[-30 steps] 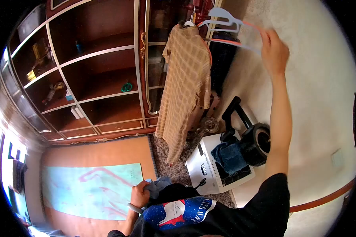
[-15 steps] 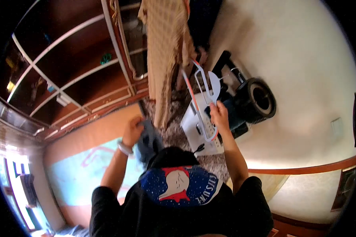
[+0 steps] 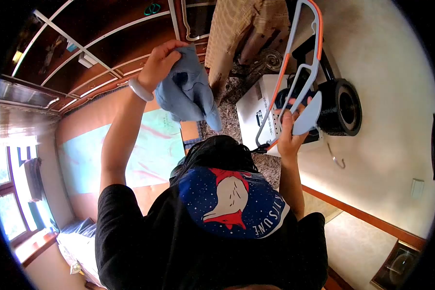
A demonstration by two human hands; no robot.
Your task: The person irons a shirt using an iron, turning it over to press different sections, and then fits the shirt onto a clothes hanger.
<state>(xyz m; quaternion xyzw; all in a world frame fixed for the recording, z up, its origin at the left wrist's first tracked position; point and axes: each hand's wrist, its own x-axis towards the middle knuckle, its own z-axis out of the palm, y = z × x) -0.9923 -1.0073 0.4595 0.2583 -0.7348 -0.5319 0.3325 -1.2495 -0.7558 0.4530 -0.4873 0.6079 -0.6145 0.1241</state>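
Observation:
My left hand [image 3: 160, 65], with a pale bracelet at the wrist, pinches a blue-grey cloth garment [image 3: 186, 94] by its upper edge. The garment hangs down in folds, so its exact kind cannot be made out. On the right, my right hand [image 3: 290, 133] grips a grey and orange plastic clothes hanger [image 3: 310, 115] by its rounded grey part. The hanger's long frame points up and away, and its metal hook [image 3: 342, 163] hangs at the lower right. Nothing is on the hanger, and it is apart from the garment.
Behind the hanger stand a white box-like unit [image 3: 251, 104] and a black piece of equipment with a round end [image 3: 340, 107]. Tan checked fabric [image 3: 227, 34] hangs ahead. A glass-fronted wooden cabinet [image 3: 116, 48] is at upper left, above a flat orange and pale-blue surface [image 3: 125, 150].
My left hand has lifted the garment up and forward. My right hand has shifted slightly right, and the hanger has turned so that its hook now points toward the lower right.

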